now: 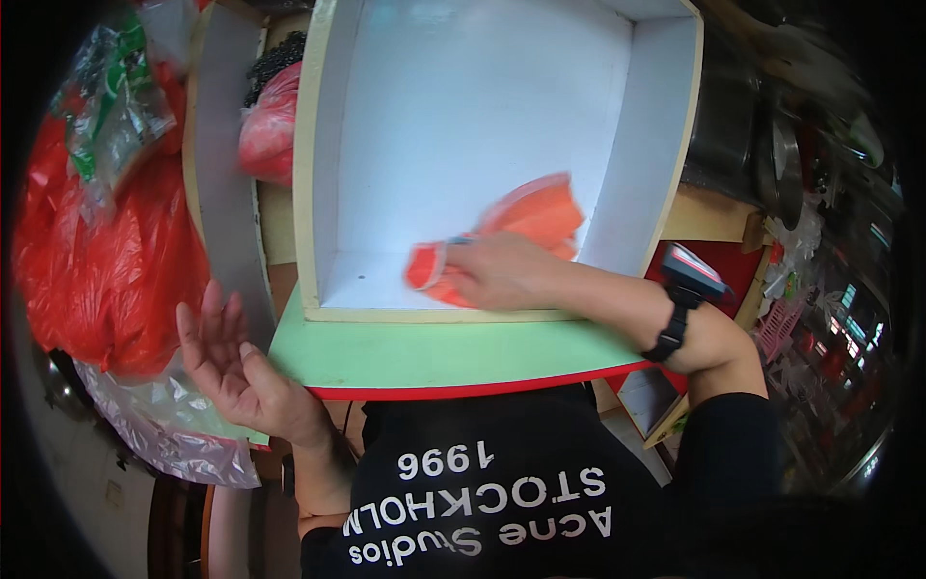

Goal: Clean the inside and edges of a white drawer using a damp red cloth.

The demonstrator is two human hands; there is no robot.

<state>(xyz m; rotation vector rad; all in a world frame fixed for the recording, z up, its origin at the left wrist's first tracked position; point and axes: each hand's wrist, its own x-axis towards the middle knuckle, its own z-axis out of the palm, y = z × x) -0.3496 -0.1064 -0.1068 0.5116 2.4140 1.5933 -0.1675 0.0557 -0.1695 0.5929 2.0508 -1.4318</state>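
My right hand (499, 271) grips an orange-red cloth (535, 210) inside a shallow box, seemingly a drawer (470, 108), with white inner faces and pale yellow edges. Part of the cloth fans out beyond the knuckles, and a bunched end shows by the fingers; motion blurs both. The cloth lies at the drawer's near wall. My left hand (235, 365) is held palm up with fingers apart, left of the drawer's near corner, holding nothing. The drawer's near edge sits on a green front panel (448, 351) with red edging, close to my body.
At left, a large red plastic bag (108, 268) lies beneath clear and green packaging (119, 108). A pink-red bag (271, 130) rests beside the drawer's left wall. Dark metal cookware (781, 159) and a pink plastic basket (780, 329) are on the right. A strapped device (691, 275) is on my right forearm.
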